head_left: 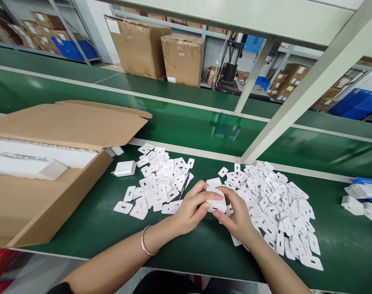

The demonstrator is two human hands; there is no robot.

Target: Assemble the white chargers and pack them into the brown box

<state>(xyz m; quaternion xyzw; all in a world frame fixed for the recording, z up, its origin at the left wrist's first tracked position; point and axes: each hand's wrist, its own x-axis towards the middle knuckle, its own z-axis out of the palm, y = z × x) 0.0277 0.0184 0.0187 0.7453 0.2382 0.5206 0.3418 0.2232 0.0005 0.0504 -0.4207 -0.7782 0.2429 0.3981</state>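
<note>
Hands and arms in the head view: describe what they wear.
Both forearms are bare, with no gloves and no sleeves showing. The left hand has a thin silver bangle around its wrist. The right hand shows no ring, watch or band.

We've got one view only, head cam, looking fwd and down over the green bench (90,228) from close above the hands. It faces across the conveyor (188,122) toward the far shelving w/ boxes (182,57). No 2nd view, so nothing's shared.
</note>
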